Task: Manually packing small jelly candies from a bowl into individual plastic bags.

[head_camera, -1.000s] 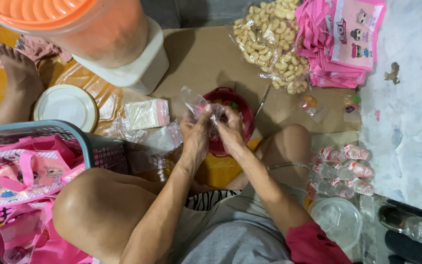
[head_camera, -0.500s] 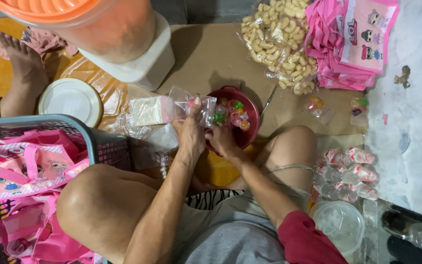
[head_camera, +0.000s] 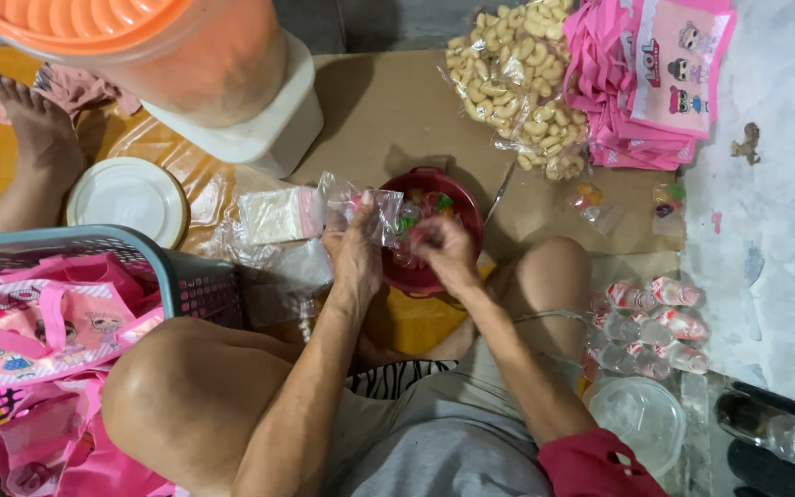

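Observation:
My left hand [head_camera: 354, 250] pinches a small clear plastic bag [head_camera: 370, 207] and holds it up beside a red bowl [head_camera: 466, 216]. Inside the bowl lie colourful wrapped candies [head_camera: 425, 204]. My right hand [head_camera: 441, 250] reaches into the bowl with its fingers curled over the candies; whether it grips one is unclear. Both hands work just above my crossed legs, over brown cardboard [head_camera: 397, 106] on the floor.
A stack of clear bags [head_camera: 278, 213] lies left of the bowl. A white lid [head_camera: 128, 198], a grey basket [head_camera: 181, 276] of pink bags [head_camera: 39, 322], an orange-lidded jar [head_camera: 177, 55], a bag of cashew-like snacks [head_camera: 508, 74], pink printed bags [head_camera: 664, 74], small bottles [head_camera: 650, 322] and another person's foot [head_camera: 34, 129] surround me.
My hands have come apart. The left keeps the clear bag beside the bowl, while the right has dropped into the red bowl among the candies.

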